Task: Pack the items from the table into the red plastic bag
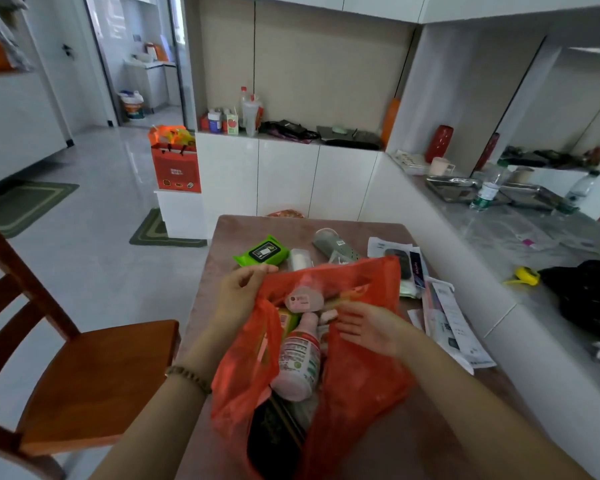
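Observation:
The red plastic bag (357,368) lies open on the brown table (208,306). My left hand (239,292) pinches the bag's left rim and holds the mouth up. My right hand (364,327) is at the mouth with straight fingers, touching the things inside. In the bag I see a pink-and-white bottle (298,362), a small pink bottle (303,299) and a dark flat item (271,441). Behind the bag on the table lie a green wipes pack (262,253), a white tube (300,259), a grey slipper (335,247) and papers (454,323).
A wooden chair (77,368) stands left of the table. A white counter (534,258) runs along the right with a black bag (589,299), a yellow tape measure (525,275), a water bottle (485,192) and metal trays. White cabinets stand behind the table.

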The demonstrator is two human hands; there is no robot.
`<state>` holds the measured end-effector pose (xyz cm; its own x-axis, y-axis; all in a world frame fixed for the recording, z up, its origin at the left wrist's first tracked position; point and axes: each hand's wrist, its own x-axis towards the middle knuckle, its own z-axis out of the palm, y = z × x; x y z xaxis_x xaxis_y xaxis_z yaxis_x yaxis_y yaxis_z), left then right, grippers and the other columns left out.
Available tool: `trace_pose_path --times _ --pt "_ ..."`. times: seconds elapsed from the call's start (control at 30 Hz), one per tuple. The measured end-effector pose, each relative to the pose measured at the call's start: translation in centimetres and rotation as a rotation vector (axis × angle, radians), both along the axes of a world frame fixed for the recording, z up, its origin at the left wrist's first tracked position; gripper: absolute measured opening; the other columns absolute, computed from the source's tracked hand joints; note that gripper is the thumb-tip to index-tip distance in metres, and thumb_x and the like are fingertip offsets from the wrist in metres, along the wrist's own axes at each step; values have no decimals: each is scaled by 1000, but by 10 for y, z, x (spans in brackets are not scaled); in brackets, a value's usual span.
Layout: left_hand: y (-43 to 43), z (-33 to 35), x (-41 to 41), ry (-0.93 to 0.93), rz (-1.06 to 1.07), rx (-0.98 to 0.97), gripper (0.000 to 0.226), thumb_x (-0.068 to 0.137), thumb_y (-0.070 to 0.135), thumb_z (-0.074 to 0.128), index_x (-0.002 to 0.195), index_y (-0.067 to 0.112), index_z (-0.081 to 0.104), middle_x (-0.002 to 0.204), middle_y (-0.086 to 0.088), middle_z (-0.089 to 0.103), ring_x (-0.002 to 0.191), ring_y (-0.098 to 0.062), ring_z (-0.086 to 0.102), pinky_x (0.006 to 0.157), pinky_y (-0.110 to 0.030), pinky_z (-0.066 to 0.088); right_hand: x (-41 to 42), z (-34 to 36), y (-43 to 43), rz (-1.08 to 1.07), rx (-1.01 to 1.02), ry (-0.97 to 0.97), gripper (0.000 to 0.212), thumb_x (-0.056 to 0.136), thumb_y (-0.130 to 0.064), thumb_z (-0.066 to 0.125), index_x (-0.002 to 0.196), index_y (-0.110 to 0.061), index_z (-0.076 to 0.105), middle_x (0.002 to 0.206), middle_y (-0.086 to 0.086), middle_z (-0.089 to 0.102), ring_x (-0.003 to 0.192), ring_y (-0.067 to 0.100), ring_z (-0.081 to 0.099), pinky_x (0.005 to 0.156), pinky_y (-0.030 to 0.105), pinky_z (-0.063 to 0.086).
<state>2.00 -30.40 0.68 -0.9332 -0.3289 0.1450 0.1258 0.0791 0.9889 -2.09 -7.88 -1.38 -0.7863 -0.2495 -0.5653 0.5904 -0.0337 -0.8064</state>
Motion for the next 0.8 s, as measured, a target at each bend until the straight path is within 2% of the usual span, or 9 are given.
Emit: trace_pose_path --times 0.17,0.33,0.43,0.5,0.6,0.73,0.8 --pt "3 -12 -7 -4 -46 -39 20 95 10 52 99 3 69 82 5 67 64 10 60 68 -12 49 4 7 20 33 -20 47 42 97 -18 45 136 -5 46 137 14 51 108 27 59 94 34 46" --pt "10 -14 -16 -31 -99 -4 15 93 9 54 90 14 68 80 2 67 63 5 62 67 -14 51 -3 31 41 152 -98 201 45 92 -29 46 133 -13 51 133 6 59 120 22 58 102 34 44" --pt "7 -10 -26 -89 -69 -16 13 93 12 55 89 18 66 77 -10 64 61 -11 58 57 -20 44 -19 50 46 179 -137 295 53 83 -35 50 131 -14 53 132 7 60 121 23 58 103 35 45" --pt "1 -7 -36 -130 -23 -88 12 94 16 55 90 17 66 74 -9 63 53 -6 56 51 -19 43 -34 61 45 197 -151 362 56 80 -39 56 129 -13 54 130 8 61 121 25 57 100 33 49" --pt "-13 -4 -53 -138 60 -287 16 94 26 55 91 17 68 62 -2 53 43 -1 42 49 -25 34 -64 74 42 238 -207 442 76 62 -50 77 125 -13 57 125 7 65 116 23 62 92 29 54" --pt "-24 3 -83 -148 108 -283 24 95 29 52 91 12 68 62 -4 48 56 -16 43 57 -30 35 -115 83 29 281 -142 494 53 78 -40 62 124 -14 57 125 6 65 116 21 62 98 32 49" --pt "-23 5 -103 -184 85 -284 24 95 29 51 91 12 68 62 -2 51 56 -15 46 56 -29 38 -144 75 16 313 -11 515 45 81 -39 61 120 -17 59 122 3 67 113 18 63 100 32 47"
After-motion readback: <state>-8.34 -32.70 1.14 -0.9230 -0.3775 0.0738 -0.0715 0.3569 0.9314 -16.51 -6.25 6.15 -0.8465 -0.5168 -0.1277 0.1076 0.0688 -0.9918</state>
